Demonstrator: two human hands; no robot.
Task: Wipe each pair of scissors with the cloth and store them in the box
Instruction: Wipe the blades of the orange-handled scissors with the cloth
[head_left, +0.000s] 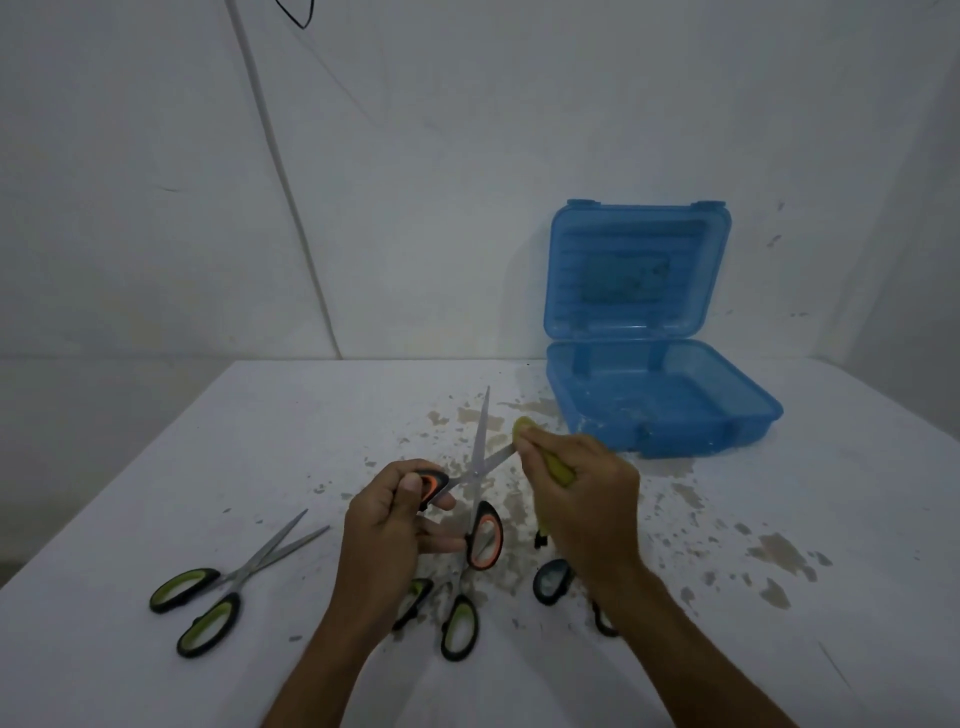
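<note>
My left hand (387, 525) grips one handle of the orange-handled scissors (480, 457), held above the table with the blades spread apart. My right hand (584, 493) pinches a yellow-green cloth (524, 428) around the tip of the right blade. A blue plastic box (660, 410) stands with its lid up at the back right, with nothing visible inside. One green-handled pair (228, 587) lies at the left. Another green-handled pair (457, 618) lies below my hands. A blue-handled pair (553, 579) is partly hidden under my right forearm.
The white table (208, 441) is stained with brown patches around the middle and right. A white wall stands close behind the box. The table's left edge runs diagonally at the far left.
</note>
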